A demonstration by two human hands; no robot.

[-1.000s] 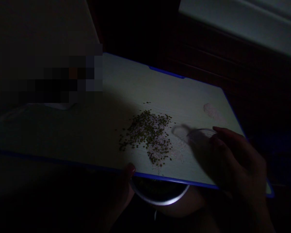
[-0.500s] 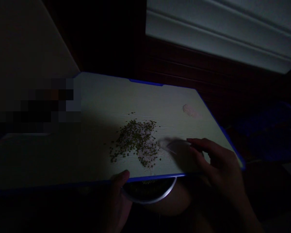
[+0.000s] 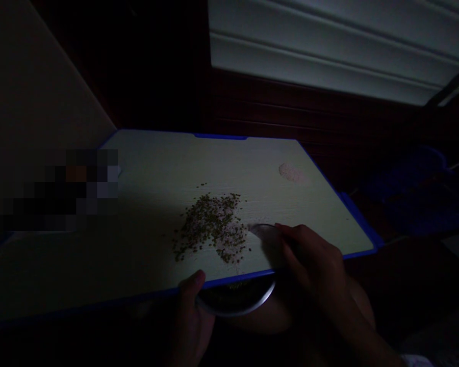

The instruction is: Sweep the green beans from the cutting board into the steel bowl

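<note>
Here, right hand (image 3: pixel 314 261) pinching utensil (image 3: pixel 262 230) (blurred)

Board (image 3: pixel 156 168): top pale and matt, with faint streaked grain like wood laminate. Edging (image 3: pixel 220 136): blue, smooth, plastic in appearance. Bowl (image 3: pixel 265 298): metal, rim polished and glossy. Green grains (image 3: pixel 206 224): dry, matt, coarse. Pinkish powder (image 3: pixel 290 173): fine, matt. Utensil (image 3: pixel 262 229) in right hand (image 3: pixel 313 260): pale, slight sheen, material indeterminate in dim light. Wall panelling (image 3: pixel 290 112): dark wood, low sheen.
</note>
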